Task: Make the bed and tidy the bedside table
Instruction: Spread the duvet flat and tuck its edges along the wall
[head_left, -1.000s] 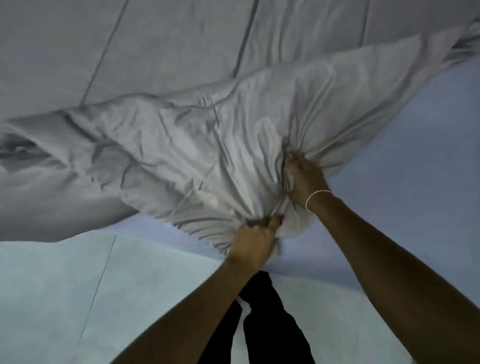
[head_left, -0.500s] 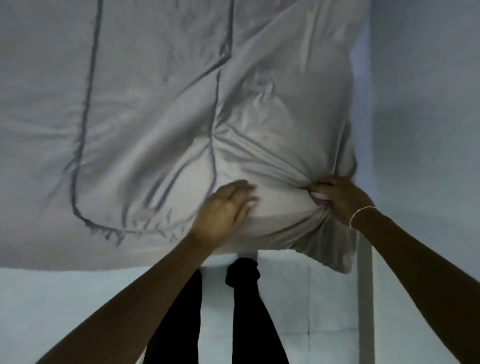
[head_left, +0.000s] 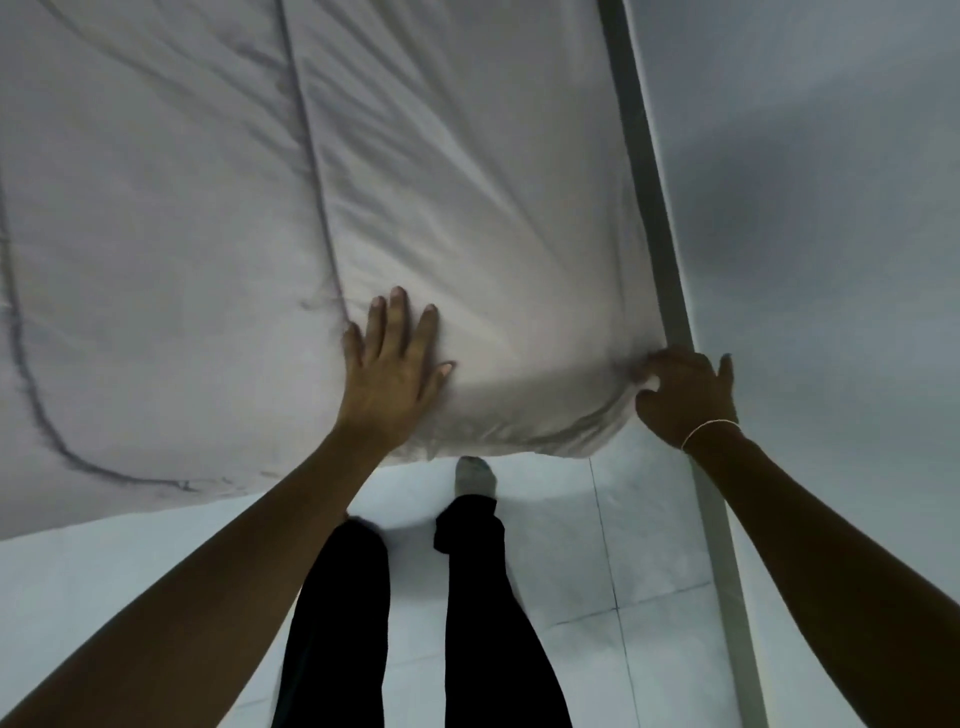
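A pale grey sheet with a thin dark seam line covers the bed and fills the upper left of the view. My left hand lies flat on it, fingers spread, just inside the near edge. At the bed's near right corner my right hand, with a thin bracelet on the wrist, has its fingers curled on the sheet's corner, pinching the fabric against the corner.
A pale wall runs along the bed's right side, with a grey strip at its foot. Light floor tiles lie in front of the bed. My legs in black trousers stand close to the edge.
The bunched sheet has been pulled down flat over the corner. My left hand let go of it and now presses flat; my right hand moved to the corner's right side.
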